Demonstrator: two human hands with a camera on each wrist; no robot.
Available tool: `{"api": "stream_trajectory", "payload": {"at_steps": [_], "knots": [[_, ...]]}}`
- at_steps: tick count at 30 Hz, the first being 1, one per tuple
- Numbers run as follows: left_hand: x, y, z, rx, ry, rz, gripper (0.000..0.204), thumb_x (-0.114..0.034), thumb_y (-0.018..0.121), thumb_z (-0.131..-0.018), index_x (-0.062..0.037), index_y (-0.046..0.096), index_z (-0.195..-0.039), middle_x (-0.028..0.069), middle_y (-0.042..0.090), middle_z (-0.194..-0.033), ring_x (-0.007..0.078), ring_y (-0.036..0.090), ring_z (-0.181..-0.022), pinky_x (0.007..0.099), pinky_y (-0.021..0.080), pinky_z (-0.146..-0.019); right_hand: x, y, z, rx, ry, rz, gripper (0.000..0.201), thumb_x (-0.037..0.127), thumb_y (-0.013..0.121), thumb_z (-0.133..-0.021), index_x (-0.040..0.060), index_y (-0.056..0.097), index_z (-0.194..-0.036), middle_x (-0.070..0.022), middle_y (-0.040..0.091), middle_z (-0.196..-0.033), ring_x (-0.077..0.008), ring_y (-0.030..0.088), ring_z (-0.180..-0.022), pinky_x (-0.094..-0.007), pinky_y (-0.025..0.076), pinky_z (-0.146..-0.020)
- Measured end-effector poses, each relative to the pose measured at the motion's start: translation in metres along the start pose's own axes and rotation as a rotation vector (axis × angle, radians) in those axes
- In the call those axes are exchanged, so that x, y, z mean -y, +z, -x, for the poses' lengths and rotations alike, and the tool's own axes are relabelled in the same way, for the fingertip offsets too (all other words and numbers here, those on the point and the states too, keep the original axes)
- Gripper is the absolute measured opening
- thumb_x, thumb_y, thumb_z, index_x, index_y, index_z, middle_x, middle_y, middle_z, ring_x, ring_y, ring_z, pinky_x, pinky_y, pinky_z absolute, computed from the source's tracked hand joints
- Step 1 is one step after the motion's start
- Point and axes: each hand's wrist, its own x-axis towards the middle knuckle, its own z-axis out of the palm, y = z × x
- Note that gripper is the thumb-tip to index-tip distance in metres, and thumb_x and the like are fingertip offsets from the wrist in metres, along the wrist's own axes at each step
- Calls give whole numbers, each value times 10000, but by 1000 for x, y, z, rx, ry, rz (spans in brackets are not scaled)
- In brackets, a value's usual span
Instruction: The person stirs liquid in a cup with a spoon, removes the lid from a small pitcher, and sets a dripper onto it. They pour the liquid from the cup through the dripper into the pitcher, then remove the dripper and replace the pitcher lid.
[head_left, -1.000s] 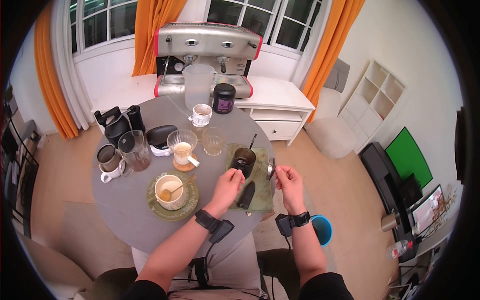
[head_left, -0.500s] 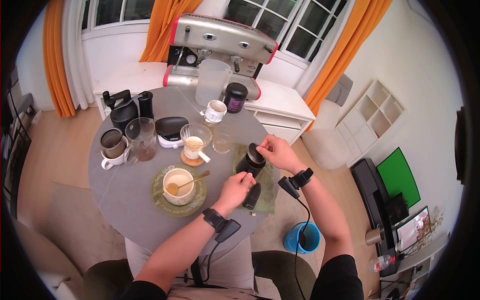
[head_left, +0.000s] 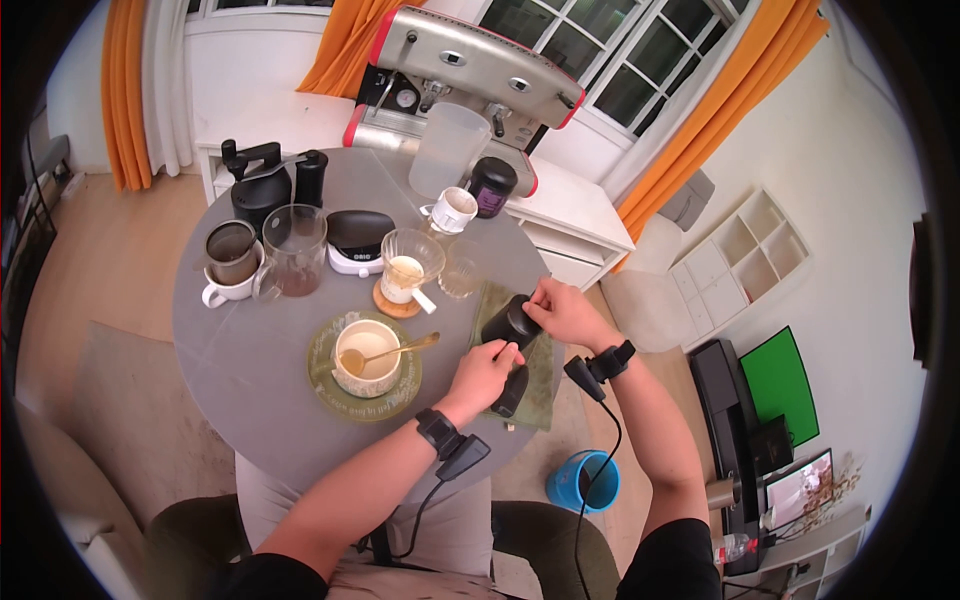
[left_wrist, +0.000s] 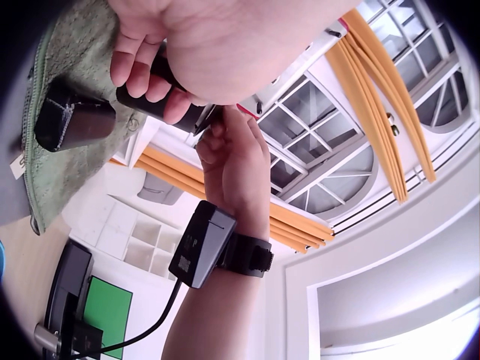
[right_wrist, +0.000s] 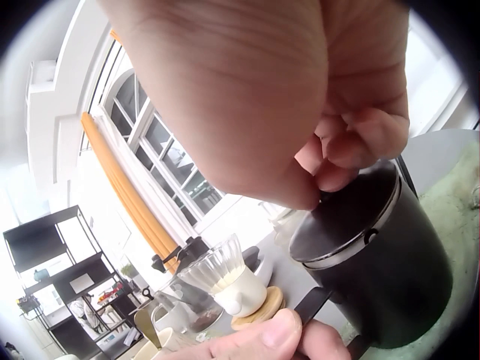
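Observation:
A black pot stands on a green cloth at the table's right side. Its round black lid sits on the rim, and a thin dark rod shows beside it in the right wrist view. My right hand pinches the top of the lid. With thumb and fingers, my left hand grips the dark handle at the pot's near side. Close under the left hand lies a dark wedge-shaped piece on the cloth.
Left of the hands, a cream bowl with a golden spoon stands on a green plate. Behind are a glass dripper, a glass jug and a black kettle. A blue bin stands on the floor at the right.
My right hand has brought the lid from the pot's right side over and onto its rim. The left hand has stayed at the pot's handle. The head view has turned.

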Motion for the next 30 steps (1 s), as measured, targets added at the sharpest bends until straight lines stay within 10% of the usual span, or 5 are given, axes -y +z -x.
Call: {"api": "stream_trajectory", "payload": {"at_steps": [5, 30], "knots": [[8, 3, -3, -50, 71, 37, 333, -322, 513, -1016, -62, 691, -906, 77, 580, -621, 200, 567, -573, 359, 449, -581, -6, -5, -10, 87, -30, 37, 249, 229, 675, -886, -6, 594, -877, -168, 672, -792, -318, 657, -745, -402, 504, -681], [-5, 6, 1, -67, 24, 74, 325, -252, 522, -1035, -6, 624, -850, 34, 645, -763, 115, 602, -703, 281, 510, -681, 2, 9, 1, 27, -258, 545, 318, 324, 477, -1003, 32, 573, -922, -211, 663, -747, -422, 652, -731, -520, 516, -666]]}}
